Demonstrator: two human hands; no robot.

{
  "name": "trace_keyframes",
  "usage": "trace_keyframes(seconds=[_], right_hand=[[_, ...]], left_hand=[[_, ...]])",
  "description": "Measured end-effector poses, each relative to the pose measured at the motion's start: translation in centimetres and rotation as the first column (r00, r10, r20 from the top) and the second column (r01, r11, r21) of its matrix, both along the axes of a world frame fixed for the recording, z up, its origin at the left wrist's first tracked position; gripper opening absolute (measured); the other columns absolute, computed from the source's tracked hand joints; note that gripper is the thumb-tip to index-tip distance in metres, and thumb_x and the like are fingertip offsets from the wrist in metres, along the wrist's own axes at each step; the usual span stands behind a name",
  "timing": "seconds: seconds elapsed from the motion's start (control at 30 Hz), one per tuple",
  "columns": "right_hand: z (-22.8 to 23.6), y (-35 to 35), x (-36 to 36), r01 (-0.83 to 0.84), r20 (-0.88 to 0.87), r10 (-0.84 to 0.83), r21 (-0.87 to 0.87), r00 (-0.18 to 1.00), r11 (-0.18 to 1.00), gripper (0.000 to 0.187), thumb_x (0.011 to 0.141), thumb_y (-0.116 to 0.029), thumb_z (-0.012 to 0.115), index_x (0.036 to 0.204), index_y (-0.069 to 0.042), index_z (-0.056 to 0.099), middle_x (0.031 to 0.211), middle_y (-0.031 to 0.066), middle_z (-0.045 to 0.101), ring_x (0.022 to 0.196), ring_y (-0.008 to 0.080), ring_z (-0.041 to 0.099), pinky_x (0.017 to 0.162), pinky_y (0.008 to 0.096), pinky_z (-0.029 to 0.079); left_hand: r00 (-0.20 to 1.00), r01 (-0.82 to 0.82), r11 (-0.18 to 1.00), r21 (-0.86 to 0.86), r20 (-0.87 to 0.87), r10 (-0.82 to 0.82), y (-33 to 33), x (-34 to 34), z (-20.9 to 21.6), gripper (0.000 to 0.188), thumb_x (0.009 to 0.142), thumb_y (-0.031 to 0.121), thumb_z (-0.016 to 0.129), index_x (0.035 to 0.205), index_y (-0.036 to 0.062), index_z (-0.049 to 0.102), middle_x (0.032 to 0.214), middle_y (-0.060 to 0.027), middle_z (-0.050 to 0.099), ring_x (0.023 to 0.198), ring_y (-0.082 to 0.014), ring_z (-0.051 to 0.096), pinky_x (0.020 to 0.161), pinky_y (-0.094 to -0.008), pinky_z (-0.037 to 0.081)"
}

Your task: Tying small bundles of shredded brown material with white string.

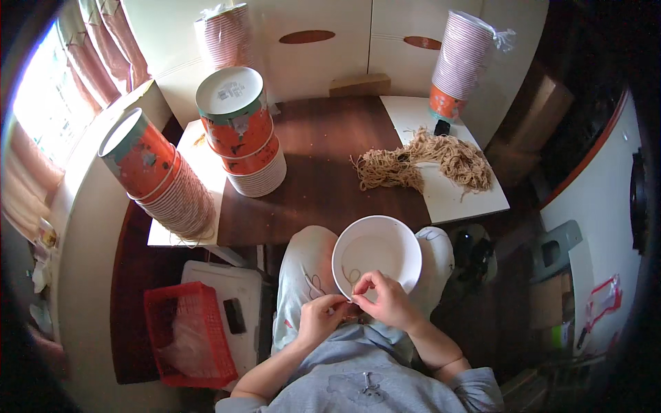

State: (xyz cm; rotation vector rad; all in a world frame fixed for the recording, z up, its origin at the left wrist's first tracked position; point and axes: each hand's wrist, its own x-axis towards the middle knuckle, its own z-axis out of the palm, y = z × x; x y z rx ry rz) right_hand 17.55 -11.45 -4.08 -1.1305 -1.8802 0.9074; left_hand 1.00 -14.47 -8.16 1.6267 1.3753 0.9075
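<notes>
Working thin cord (353,276), loop showing over white bucket (382,249) near its seven o'clock. Left hand (323,319), right hand (387,303) pinching, seemingly on cord. Next move likely calls for steady fingertips. Tan yarn bundle (451,157) beyond, one o'clock.

Light glares through a left window (43,93), beside pinkish curtains (103,48). Behind the tabletop (310,148), brown with white ends, stand pale panels (323,15) with brown ovals (307,36); the right side lies in shadow.
</notes>
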Motion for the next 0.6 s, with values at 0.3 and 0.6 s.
trace_keyframes(seconds=[0.3, 0.6], right_hand=[[0.1, 0.0, 0.1, -0.028, -0.024, 0.026, -0.100, 0.999, 0.995, 0.022, 0.074, -0.004, 0.064, 0.086, -0.001, 0.046, 0.078, 0.0065, 0.060, 0.073, 0.0139, 0.059, 0.067, 0.0272, 0.048], [0.2, -0.2, 0.3, -0.040, -0.078, 0.030, -0.123, 0.996, 0.992, 0.022, 0.074, -0.003, 0.063, 0.087, -0.001, 0.046, 0.078, 0.0071, 0.060, 0.073, 0.0141, 0.059, 0.067, 0.0271, 0.048]], left_hand=[[0.994, -0.077, 0.876, 0.475, -0.031, 0.104, -0.2, 0.4, 0.4, 0.017, 0.065, 0.002, 0.066, 0.081, 0.0054, 0.061, 0.077, -0.0064, 0.062, 0.064, -0.0195, 0.060, 0.054, -0.0294, 0.048], [0.983, -0.024, 0.749, 0.662, -0.119, 0.137, 0.1, 1.3, 1.0, 0.021, 0.064, -0.001, 0.065, 0.084, 0.0036, 0.059, 0.081, -0.0078, 0.059, 0.062, -0.0178, 0.056, 0.051, -0.0269, 0.046]])
